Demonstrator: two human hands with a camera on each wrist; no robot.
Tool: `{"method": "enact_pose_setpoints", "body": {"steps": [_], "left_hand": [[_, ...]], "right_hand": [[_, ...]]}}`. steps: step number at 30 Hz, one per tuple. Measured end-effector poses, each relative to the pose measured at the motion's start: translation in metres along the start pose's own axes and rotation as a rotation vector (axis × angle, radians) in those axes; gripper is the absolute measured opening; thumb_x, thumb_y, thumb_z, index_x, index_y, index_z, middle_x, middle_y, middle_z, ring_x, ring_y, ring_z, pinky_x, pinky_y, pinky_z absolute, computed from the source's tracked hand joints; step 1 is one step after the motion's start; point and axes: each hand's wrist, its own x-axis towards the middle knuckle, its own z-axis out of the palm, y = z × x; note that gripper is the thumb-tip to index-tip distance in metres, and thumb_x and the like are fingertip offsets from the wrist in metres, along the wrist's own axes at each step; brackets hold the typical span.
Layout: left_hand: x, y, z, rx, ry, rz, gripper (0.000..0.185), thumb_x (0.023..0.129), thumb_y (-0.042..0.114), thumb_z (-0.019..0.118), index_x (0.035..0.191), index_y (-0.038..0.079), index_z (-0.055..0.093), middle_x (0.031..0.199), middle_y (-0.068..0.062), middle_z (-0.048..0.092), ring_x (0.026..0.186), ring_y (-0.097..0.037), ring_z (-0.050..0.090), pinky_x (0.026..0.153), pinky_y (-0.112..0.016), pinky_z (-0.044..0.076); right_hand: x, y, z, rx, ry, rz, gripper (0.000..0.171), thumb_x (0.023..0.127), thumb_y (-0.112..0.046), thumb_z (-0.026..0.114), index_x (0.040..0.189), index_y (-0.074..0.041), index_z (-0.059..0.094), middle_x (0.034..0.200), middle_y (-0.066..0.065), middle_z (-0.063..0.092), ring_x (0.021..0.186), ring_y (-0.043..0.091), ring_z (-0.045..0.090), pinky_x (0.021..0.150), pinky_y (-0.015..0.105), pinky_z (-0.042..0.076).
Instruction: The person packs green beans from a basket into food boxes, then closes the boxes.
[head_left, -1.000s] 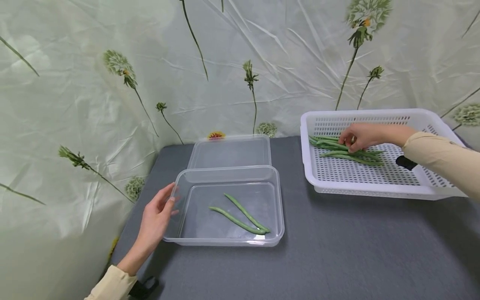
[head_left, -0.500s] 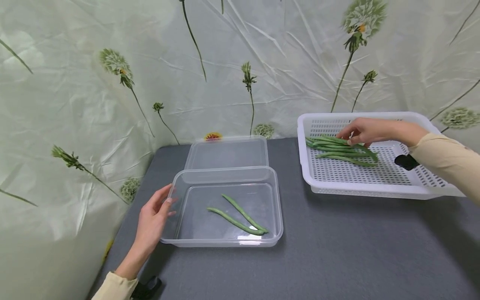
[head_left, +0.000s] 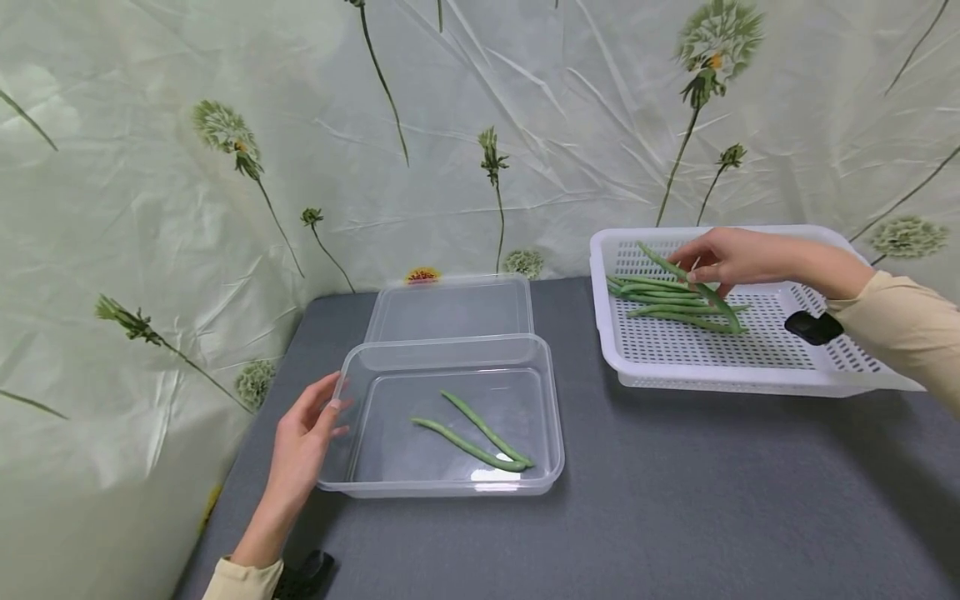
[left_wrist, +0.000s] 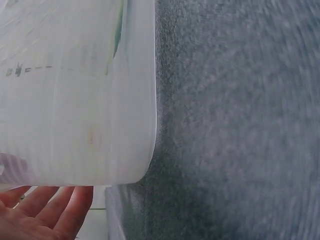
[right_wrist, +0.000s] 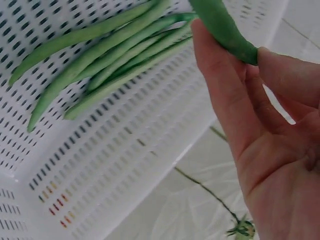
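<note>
Right hand (head_left: 723, 258): pinching one green bean (head_left: 686, 282), lifting it above the white basket (head_left: 750, 375).
Left hand (head_left: 303, 442): fingers relaxed, resting against the clear container (head_left: 551, 417).
Progress: two beans (head_left: 472, 433) lying inside container; several remaining (head_left: 660, 300) in basket.

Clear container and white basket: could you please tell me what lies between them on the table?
Only bare grey table separates the clear container from the white basket; the head view shows this.
</note>
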Motion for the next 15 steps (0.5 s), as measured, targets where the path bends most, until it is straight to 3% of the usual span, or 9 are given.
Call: {"method": "enact_pose_setpoints", "body": {"steps": [5, 15], "left_hand": [[-0.001, 0.001, 0.002, -0.06, 0.025, -0.026, 0.041, 0.105, 0.014, 0.05, 0.144, 0.006, 0.047, 0.139, -0.016, 0.054, 0.108, -0.005, 0.062, 0.077, -0.022, 0.053], [-0.002, 0.003, 0.002, -0.089, 0.045, -0.065, 0.039, 0.105, 0.014, 0.05, 0.143, 0.007, 0.048, 0.137, -0.015, 0.055, 0.109, -0.007, 0.063, 0.078, -0.024, 0.054]], "right_hand": [[-0.006, -0.012, 0.0, -0.023, 0.046, -0.02, 0.04, 0.098, 0.004, 0.052, 0.137, 0.013, 0.046, 0.121, 0.027, 0.059, 0.088, 0.022, 0.064, 0.067, 0.034, 0.057], [-0.02, -0.039, 0.015, 0.081, 0.236, -0.02, 0.041, 0.097, -0.006, 0.062, 0.135, 0.004, 0.052, 0.116, 0.019, 0.061, 0.087, 0.017, 0.064, 0.066, 0.037, 0.057]]}}
